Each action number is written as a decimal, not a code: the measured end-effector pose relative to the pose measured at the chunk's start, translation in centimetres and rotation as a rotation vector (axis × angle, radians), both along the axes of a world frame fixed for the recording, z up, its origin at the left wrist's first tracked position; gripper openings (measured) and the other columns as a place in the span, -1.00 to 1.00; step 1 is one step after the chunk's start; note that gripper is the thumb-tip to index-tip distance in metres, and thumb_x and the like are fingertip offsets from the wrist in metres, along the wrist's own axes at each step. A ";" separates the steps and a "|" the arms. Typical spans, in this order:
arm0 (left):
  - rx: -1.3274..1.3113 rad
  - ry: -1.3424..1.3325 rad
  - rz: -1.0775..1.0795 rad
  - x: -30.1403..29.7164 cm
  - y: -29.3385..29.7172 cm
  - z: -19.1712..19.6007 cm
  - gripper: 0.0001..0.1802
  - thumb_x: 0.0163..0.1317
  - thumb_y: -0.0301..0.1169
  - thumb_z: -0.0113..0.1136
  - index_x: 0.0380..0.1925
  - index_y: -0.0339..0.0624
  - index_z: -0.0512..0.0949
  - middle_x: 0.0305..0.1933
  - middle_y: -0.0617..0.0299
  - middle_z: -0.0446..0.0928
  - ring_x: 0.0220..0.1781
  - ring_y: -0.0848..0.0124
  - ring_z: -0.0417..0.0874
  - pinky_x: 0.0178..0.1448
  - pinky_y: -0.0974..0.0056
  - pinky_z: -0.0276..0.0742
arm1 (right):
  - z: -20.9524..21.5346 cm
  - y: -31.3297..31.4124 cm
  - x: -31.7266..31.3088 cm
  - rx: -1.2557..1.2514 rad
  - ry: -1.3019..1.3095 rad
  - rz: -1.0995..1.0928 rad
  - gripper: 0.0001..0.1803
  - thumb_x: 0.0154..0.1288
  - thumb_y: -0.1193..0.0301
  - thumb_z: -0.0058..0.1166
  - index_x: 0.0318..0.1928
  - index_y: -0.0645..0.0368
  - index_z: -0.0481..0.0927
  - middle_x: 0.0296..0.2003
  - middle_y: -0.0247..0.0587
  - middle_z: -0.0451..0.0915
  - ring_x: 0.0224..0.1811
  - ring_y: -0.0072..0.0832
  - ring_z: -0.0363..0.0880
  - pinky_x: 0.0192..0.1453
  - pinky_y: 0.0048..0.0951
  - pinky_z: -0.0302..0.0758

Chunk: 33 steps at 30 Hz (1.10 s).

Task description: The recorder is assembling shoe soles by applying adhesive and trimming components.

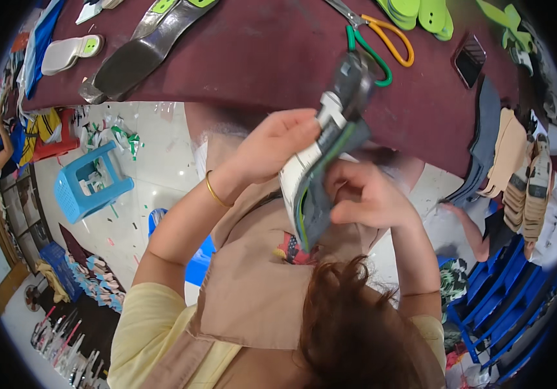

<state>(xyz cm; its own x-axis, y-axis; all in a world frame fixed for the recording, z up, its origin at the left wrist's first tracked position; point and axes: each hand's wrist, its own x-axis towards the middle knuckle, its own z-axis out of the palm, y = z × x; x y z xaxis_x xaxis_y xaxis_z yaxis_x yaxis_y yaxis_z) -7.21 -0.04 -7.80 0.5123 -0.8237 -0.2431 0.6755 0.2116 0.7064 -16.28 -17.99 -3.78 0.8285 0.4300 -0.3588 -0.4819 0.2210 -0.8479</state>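
My left hand (281, 146) is closed on a layered insole (299, 170), its thumb and fingers pinching the white side. A grey layer with a bright green edge lies against the white one. At the far end the piece is dark and shiny, and blurred by motion. My right hand (366, 194) is on the other side, fingers curled in against the grey layer; its fingertips are partly hidden. The piece is held tilted above my lap at the table's near edge. Just beyond it lie scissors (354, 21) with one orange and one green handle.
The maroon table (252, 71) holds dark shiny sole plates (129, 68), pale insoles (74, 55), green insoles (430, 16) and a black phone (469, 60). Stacked grey and beige soles (505, 149) line the right edge. A blue stool (74, 188) stands on the littered floor.
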 end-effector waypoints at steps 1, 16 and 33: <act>-0.034 0.006 0.042 0.2 0.2 0.1 -0.68 0.41 -0.28 -0.03 -0.02 -0.31 0.47 -0.21 0.37 0.55 -0.21 0.67 0.51 -0.13 0.48 0.50 | 0.2 0.2 0.3 -0.048 -0.081 -0.105 -0.54 0.09 0.12 0.34 -0.46 0.24 0.43 -0.50 -0.36 0.51 -0.42 -0.65 0.52 -0.41 -0.59 0.44; -0.169 0.525 0.066 -1.4 0.4 2.1 -0.28 0.37 0.22 -0.43 0.01 -0.24 0.37 -0.46 0.15 0.43 -0.46 0.31 0.54 -0.34 0.27 0.44 | 1.8 3.6 2.5 -0.094 0.064 -0.398 -0.73 0.34 0.32 0.06 -0.40 0.29 0.53 -0.61 -0.38 0.53 -0.62 -0.71 0.48 -0.51 -0.68 0.43; -0.402 1.314 -0.105 -0.4 1.7 4.3 -0.38 0.28 -0.20 0.00 0.29 -0.21 0.17 -0.23 0.09 0.17 -0.35 0.36 0.19 -0.40 0.44 0.19 | 3.9 -0.1 6.3 -0.844 -1.060 -0.269 -0.75 0.17 0.47 0.12 -0.10 0.19 0.56 -0.28 -0.17 0.59 -0.32 -0.44 0.55 -0.25 -0.47 0.45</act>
<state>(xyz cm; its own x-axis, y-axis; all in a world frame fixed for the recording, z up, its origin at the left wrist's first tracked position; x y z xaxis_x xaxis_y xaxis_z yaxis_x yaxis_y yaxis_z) -7.64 1.69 -3.45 0.0245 -0.9720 -0.2337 0.8177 0.1539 -0.5547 -10.01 -18.12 0.12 0.8887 0.1844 0.4198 0.4466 -0.5556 -0.7013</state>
